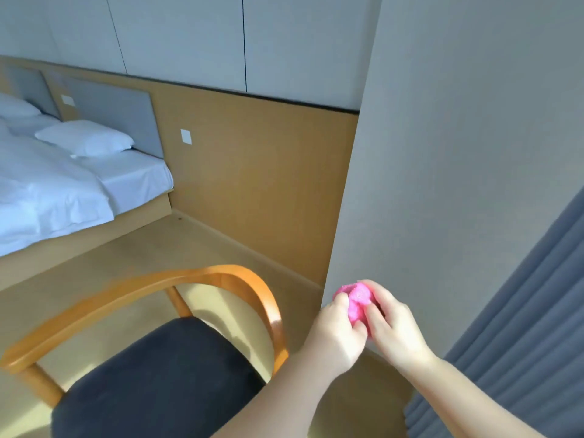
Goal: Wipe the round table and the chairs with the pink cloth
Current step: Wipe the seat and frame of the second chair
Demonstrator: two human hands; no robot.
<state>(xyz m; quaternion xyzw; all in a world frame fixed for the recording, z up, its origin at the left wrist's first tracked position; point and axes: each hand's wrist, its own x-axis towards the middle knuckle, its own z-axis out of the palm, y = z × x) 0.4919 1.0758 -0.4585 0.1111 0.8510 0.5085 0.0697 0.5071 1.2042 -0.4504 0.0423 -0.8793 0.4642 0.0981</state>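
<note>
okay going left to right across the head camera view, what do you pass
White-sheeted bed with pillows → wooden armchair with curved back and black seat cushion → left hand → bunched pink cloth → right hand → grey pleated curtain.

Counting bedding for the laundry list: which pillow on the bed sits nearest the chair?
The white pillow against the grey headboard panel; the other pillow lies at the far left edge.

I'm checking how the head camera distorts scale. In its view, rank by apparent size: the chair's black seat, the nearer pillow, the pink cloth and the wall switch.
1. Black seat, though it is closest to the camera, which inflates it.
2. Pillow.
3. Pink cloth, bunched and partly hidden by both hands.
4. Wall switch.
</note>
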